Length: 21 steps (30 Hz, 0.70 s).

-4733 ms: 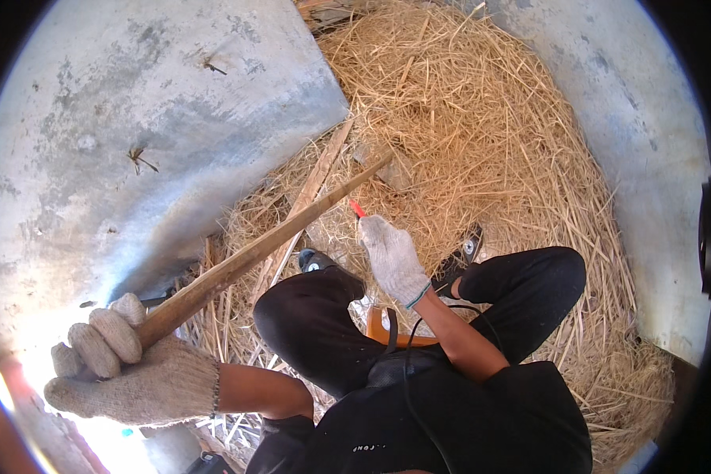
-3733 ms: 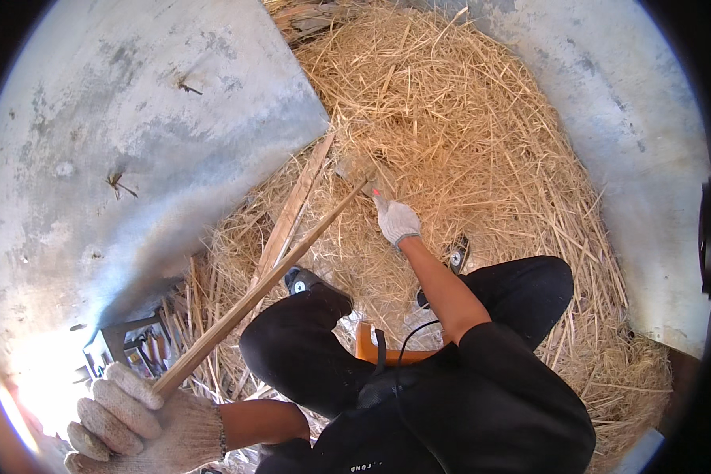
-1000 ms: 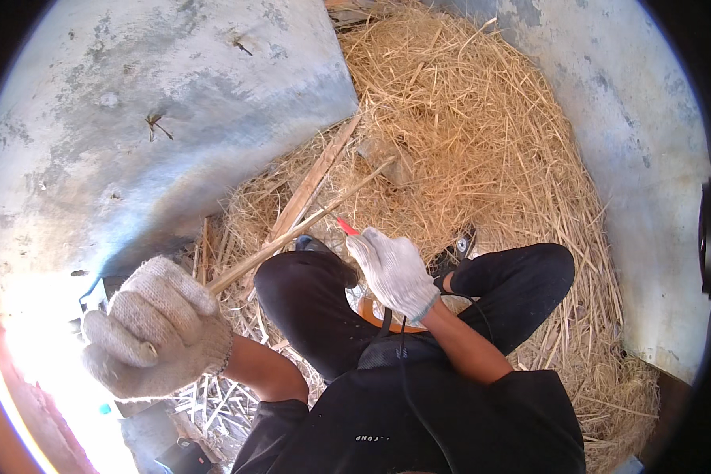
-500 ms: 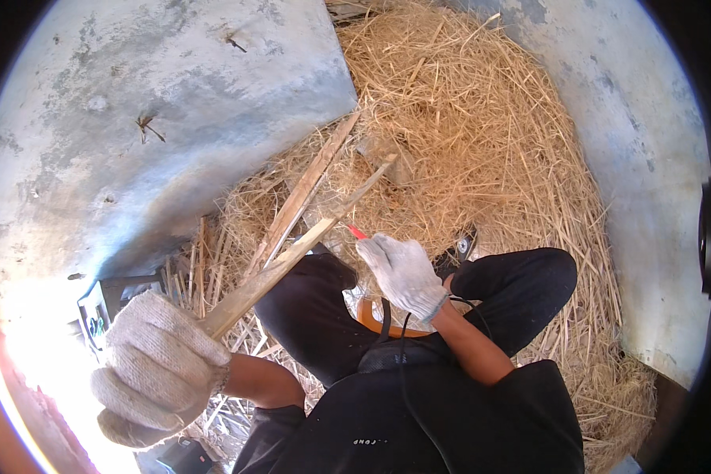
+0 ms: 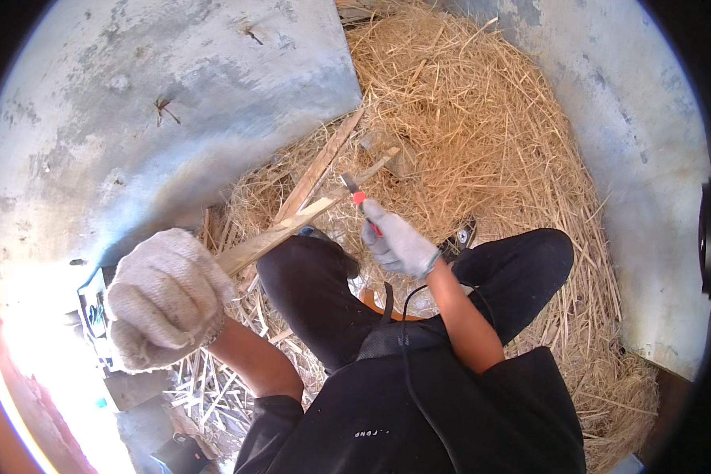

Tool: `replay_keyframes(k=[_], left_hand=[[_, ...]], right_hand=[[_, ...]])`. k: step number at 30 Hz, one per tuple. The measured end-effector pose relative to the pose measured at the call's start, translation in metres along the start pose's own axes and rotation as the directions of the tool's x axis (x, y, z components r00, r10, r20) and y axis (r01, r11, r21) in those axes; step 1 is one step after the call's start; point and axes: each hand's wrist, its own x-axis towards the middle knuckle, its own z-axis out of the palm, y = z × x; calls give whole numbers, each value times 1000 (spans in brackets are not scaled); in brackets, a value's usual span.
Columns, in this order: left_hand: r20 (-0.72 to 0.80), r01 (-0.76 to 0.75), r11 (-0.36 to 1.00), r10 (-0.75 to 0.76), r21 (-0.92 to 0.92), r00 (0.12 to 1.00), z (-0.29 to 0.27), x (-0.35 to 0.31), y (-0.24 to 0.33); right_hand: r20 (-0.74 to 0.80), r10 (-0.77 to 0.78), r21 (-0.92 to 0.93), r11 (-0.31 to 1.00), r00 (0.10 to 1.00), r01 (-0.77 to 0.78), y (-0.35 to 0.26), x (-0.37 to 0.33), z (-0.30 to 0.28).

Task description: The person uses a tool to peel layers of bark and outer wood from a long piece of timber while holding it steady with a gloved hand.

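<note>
My left hand [image 5: 168,296], in a knitted white glove, is closed around the near end of a pale, split wooden strip [image 5: 275,235]. The strip slants up to the right across my knee, and its far end narrows over the straw. My right hand [image 5: 403,241], also gloved, grips a knife [image 5: 359,197] with a red and dark handle. The knife's short, broad blade points up and left, close to the strip's upper part. Whether blade and strip touch, I cannot tell.
A weathered plank [image 5: 321,167] lies beyond the strip. Shavings and straw [image 5: 466,126] cover the ground between pale walls [image 5: 229,71]. Beneath me shows part of an orange seat [image 5: 369,299]. A dark box-shaped object [image 5: 183,454] sits at lower left.
My left hand has moved up, and the near part of the strip has risen with it. The knife has tilted upward, bringing its blade into plain sight. Both hands keep their hold.
</note>
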Motion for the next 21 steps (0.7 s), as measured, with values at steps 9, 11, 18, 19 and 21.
replay_keyframes(k=[9, 11, 18, 19, 21], left_hand=[[184, -1, 1000, 0, 3, 983, 22, 12, 2], [322, 5, 1000, 3, -23, 947, 16, 19, 0], [235, 24, 999, -13, -41, 972, 18, 13, 1], [276, 9, 999, 5, -48, 961, 18, 17, -1], [305, -5, 997, 28, -76, 952, 20, 21, -5]], right_hand=[[-229, -805, -880, 412, 548, 237, 16, -26, 45], [-292, -754, -949, 305, 588, -81, 28, -23, 38], [-252, -272, -332, 926, 929, 181, 2, -32, 15], [-247, -258, -253, 947, 934, 195, -2, -35, 16], [-319, -583, -442, 789, 747, 426, -1, -35, 22]])
